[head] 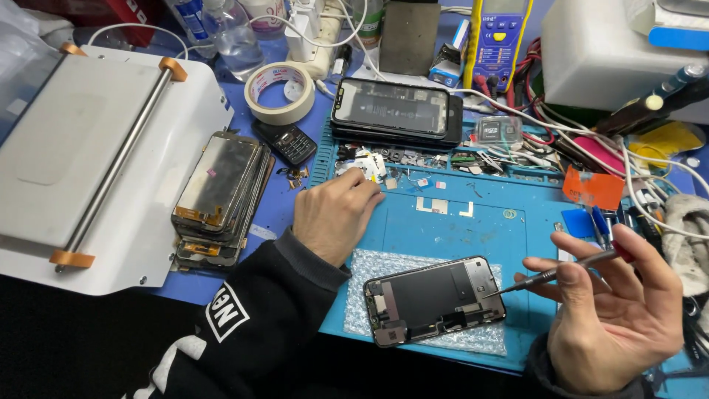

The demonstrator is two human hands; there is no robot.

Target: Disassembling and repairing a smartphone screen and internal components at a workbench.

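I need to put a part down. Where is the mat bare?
Bare mat lies between the left hand and right hand, above the opened phone. The tray strip and cables are crowded.

From my remote seat I see both hands bare, the left hand (336,214) and the right hand (617,310), with no gloves or rings that I can make out. The left sleeve (258,318) is black with a grey ribbed cuff and bold white block lettering on the forearm. The right cuff (546,369) shows dark at the wrist.
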